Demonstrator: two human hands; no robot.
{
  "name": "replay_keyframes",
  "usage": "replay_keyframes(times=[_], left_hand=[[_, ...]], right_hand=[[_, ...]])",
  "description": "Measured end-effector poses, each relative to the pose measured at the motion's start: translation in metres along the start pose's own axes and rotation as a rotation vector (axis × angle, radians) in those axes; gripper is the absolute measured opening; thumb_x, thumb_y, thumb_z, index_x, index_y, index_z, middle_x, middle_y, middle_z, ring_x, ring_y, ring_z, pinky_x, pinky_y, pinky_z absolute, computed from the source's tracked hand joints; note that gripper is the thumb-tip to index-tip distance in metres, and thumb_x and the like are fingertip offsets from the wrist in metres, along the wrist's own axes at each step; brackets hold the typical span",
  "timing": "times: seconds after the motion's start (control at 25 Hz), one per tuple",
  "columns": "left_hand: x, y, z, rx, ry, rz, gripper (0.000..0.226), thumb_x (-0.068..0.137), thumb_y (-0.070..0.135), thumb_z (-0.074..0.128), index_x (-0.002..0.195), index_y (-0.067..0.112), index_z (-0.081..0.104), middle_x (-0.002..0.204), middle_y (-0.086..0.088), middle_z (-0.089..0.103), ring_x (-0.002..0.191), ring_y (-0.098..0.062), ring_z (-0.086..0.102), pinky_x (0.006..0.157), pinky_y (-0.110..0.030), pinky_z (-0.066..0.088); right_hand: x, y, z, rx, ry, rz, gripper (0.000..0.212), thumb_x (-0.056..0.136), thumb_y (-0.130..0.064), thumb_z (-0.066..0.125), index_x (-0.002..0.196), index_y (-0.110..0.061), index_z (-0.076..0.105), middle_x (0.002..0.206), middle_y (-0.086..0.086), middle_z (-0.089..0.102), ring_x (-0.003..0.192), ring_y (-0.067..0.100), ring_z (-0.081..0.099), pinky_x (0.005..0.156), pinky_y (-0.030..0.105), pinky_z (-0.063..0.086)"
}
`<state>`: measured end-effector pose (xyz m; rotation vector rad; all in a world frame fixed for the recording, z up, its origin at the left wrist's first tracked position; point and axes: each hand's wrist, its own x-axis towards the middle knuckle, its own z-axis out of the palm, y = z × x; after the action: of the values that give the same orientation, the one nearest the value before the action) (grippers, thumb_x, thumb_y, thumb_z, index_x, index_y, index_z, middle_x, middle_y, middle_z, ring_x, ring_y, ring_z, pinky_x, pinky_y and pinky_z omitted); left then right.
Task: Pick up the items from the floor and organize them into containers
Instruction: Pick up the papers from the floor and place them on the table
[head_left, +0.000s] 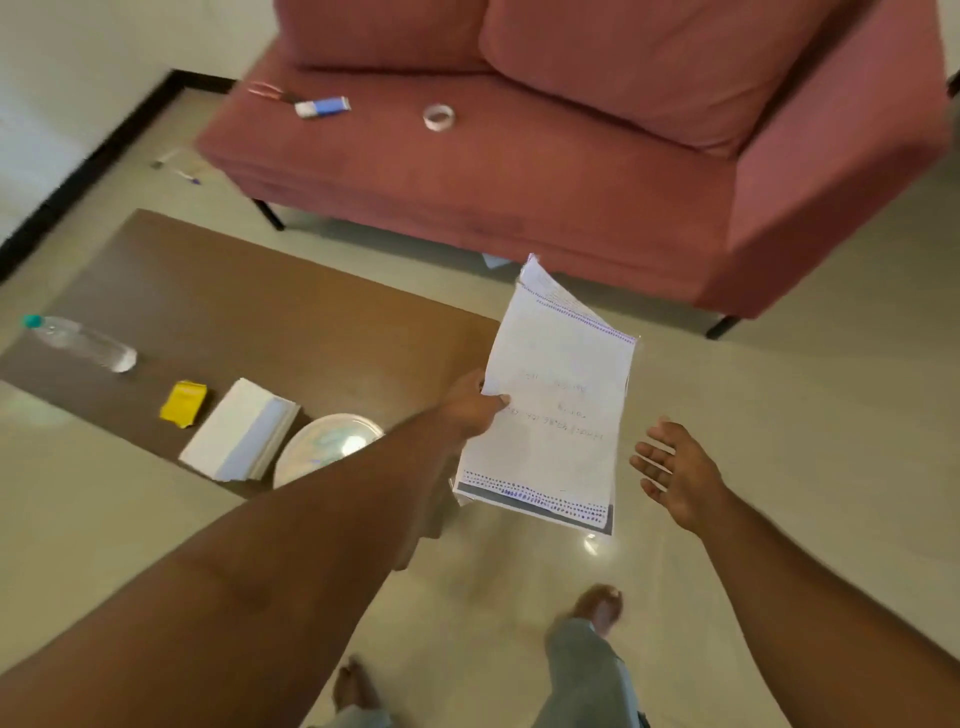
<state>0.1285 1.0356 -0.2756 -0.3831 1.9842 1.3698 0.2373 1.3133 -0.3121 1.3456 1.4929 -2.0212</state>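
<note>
My left hand pinches the left edge of a sheaf of white printed papers and holds it in the air above the floor, in front of the sofa. To the right of the papers my right hand hovers with its fingers spread and holds nothing. A pen and a small pale item lie on the floor left of the sofa. A round clear container stands on the brown table, partly hidden by my left forearm.
The low brown table at left carries a lying water bottle, a yellow packet and a stack of white paper. The red sofa holds a tape roll, a blue-white item and scissors. My feet are below.
</note>
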Motion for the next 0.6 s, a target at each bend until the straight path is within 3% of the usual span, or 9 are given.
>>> replay_keyframes(times=[0.12, 0.24, 0.32, 0.44, 0.6], left_hand=[[-0.044, -0.037, -0.087, -0.065, 0.006, 0.012, 0.03, 0.097, 0.016, 0.063, 0.127, 0.014, 0.06, 0.125, -0.007, 0.068, 0.107, -0.03, 0.067, 0.091, -0.047, 0.055], [-0.084, -0.072, -0.173, -0.144, 0.028, 0.061, 0.016, 0.099, 0.009, 0.06, 0.114, 0.015, 0.063, 0.113, -0.005, 0.07, 0.093, -0.02, 0.066, 0.071, -0.033, 0.054], [-0.107, -0.097, -0.236, -0.19, 0.087, 0.062, 0.018, 0.098, 0.008, 0.062, 0.113, 0.017, 0.062, 0.11, -0.002, 0.068, 0.095, -0.021, 0.065, 0.079, -0.036, 0.053], [-0.124, -0.144, -0.323, -0.242, 0.183, 0.0, 0.04, 0.092, 0.013, 0.069, 0.13, 0.015, 0.059, 0.123, -0.007, 0.069, 0.105, -0.03, 0.068, 0.093, -0.048, 0.055], [-0.13, -0.176, -0.408, -0.286, 0.234, 0.005, 0.044, 0.092, 0.004, 0.068, 0.134, 0.009, 0.058, 0.125, -0.013, 0.069, 0.105, -0.032, 0.069, 0.092, -0.047, 0.055]], right_hand=[[-0.048, 0.02, 0.067, -0.062, -0.013, -0.027, 0.045, 0.091, -0.057, 0.063, 0.122, -0.023, 0.065, 0.114, 0.001, 0.068, 0.104, 0.02, 0.067, 0.079, 0.034, 0.045], [-0.086, 0.045, 0.142, -0.113, -0.034, -0.054, 0.044, 0.09, -0.056, 0.064, 0.119, -0.023, 0.065, 0.115, 0.001, 0.069, 0.103, 0.019, 0.067, 0.078, 0.034, 0.046], [-0.107, 0.066, 0.199, -0.15, -0.047, -0.065, 0.038, 0.091, -0.054, 0.064, 0.113, -0.024, 0.065, 0.113, 0.0, 0.068, 0.102, 0.019, 0.068, 0.076, 0.033, 0.046], [-0.128, 0.099, 0.28, -0.222, -0.054, -0.027, 0.028, 0.093, -0.05, 0.062, 0.105, -0.025, 0.065, 0.107, -0.001, 0.068, 0.096, 0.018, 0.068, 0.073, 0.032, 0.045], [-0.145, 0.13, 0.361, -0.26, -0.085, -0.027, 0.022, 0.096, -0.044, 0.063, 0.101, -0.023, 0.067, 0.09, -0.001, 0.067, 0.083, 0.017, 0.066, 0.064, 0.03, 0.043]])
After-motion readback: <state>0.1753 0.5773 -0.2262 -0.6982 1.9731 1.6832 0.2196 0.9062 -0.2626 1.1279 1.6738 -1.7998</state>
